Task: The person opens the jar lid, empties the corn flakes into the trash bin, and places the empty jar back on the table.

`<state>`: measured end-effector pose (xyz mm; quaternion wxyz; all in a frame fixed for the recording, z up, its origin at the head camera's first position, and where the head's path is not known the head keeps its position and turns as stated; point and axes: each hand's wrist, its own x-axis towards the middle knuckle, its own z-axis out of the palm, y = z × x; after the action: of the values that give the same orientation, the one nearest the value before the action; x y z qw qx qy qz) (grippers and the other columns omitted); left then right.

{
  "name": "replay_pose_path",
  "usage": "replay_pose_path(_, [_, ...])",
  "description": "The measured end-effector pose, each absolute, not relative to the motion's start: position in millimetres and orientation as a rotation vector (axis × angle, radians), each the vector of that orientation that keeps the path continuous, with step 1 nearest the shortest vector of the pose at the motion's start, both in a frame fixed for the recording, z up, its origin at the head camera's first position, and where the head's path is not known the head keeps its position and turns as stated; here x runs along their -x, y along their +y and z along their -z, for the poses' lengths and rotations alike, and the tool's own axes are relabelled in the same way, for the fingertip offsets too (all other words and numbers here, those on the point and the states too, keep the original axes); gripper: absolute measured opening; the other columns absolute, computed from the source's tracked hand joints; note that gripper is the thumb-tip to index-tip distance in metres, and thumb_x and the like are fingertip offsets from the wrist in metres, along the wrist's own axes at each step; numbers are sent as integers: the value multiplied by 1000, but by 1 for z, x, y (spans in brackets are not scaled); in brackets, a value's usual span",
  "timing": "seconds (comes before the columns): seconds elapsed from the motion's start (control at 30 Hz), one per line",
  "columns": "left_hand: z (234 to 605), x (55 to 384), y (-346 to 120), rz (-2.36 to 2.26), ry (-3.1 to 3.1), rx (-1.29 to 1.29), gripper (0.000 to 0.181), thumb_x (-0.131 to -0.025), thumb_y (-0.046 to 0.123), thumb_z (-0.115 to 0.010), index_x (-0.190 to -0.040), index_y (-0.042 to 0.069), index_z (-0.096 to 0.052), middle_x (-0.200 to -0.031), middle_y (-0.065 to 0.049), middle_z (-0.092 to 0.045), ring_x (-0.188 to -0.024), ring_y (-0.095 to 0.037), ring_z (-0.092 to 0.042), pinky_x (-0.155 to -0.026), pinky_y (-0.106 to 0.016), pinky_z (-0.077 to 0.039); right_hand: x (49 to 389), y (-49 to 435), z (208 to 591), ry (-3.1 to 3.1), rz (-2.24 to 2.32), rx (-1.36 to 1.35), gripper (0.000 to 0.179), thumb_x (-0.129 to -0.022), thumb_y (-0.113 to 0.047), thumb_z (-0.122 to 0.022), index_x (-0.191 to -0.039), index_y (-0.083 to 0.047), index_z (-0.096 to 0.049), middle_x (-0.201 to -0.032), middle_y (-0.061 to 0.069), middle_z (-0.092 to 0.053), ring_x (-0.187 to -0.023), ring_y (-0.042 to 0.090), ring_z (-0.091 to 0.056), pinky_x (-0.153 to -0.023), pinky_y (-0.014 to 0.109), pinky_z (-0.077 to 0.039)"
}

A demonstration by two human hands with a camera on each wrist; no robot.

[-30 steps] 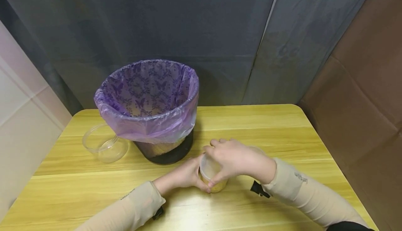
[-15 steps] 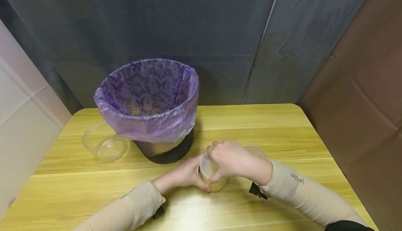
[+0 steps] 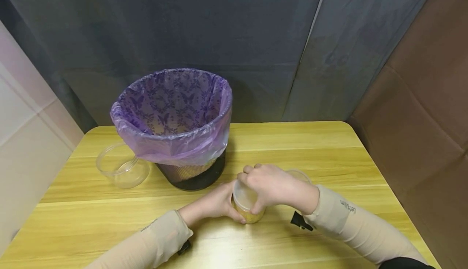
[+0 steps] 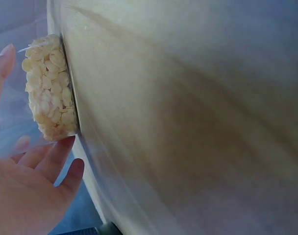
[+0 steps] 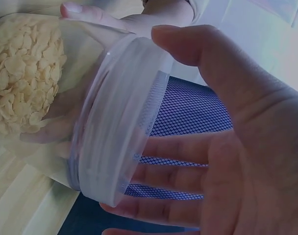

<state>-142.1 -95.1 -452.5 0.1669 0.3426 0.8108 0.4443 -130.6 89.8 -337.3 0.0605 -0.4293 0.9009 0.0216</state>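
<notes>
A clear jar (image 3: pixel 252 216) of pale yellow flakes stands upright on the wooden table. My left hand (image 3: pixel 215 204) grips it round its left side, thumb in front; the left wrist view shows the flakes (image 4: pixel 51 90) between thumb and fingers. A translucent white lid (image 5: pixel 122 122) sits on the jar's mouth. From above, my right hand (image 3: pixel 274 185) holds the lid, with the thumb at one edge of the rim and the fingers across at the other. The right hand hides part of the lid in the head view.
Behind the left hand stands a black mesh bin with a purple patterned liner (image 3: pixel 183 149). A clear round container (image 3: pixel 122 169) lies left of the bin. Partly hidden behind the right hand is another clear round thing (image 3: pixel 297 174). A grey curtain (image 3: pixel 190 25) hangs beyond the table.
The right hand has turned a little over the lid, and its thumb has shifted up toward the rim. The left hand and the jar stay in place.
</notes>
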Motion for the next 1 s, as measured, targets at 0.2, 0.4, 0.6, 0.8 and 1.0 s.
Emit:
replay_pose_path(0.2, [452, 142, -95, -1257, 2313, -996, 92, -56, 22, -93, -133, 11, -45, -116, 4, -61, -104, -10, -57, -95, -30, -44, 132, 92, 332, 2648, -15, 1298, 81, -58, -37, -87, -128, -12, -55, -114, 3, -57, -92, 21, -55, -75, 31, -52])
replay_pose_path(0.4, [451, 142, -95, -1253, 2316, -993, 89, -56, 21, -93, -131, 10, -47, -117, 4, -62, -107, -9, -56, -99, -30, -41, 135, 100, 321, 2647, 115, 1294, 89, -55, -30, -88, -134, -11, -52, -125, 5, -54, -104, 24, -53, -83, 36, -52])
replay_pose_path(0.6, [450, 142, -94, -1224, 2342, -974, 102, -54, 23, -94, -140, 10, -39, -124, 0, -59, -113, -12, -53, -103, -33, -38, 142, 111, 311, 2713, 198, 1245, 92, -56, -28, -86, -137, -7, -49, -130, 7, -52, -107, 28, -53, -83, 41, -52])
replay_pose_path(0.8, [451, 142, -93, -1234, 2353, -984, 104, -53, 20, -94, -140, 6, -39, -129, -8, -57, -117, -18, -52, -105, -37, -36, 153, 121, 308, 2782, 208, 1192, 89, -59, -30, -82, -138, -6, -49, -133, 9, -51, -112, 30, -52, -84, 43, -51])
replay_pose_path(1.0, [452, 141, -93, -1238, 2364, -1008, 105, -53, 19, -94, -140, 3, -38, -131, -10, -56, -121, -21, -50, -107, -39, -33, 165, 129, 308, 2843, 235, 1099, 89, -63, -32, -80, -141, -6, -45, -137, 13, -48, -119, 34, -50, -92, 47, -47])
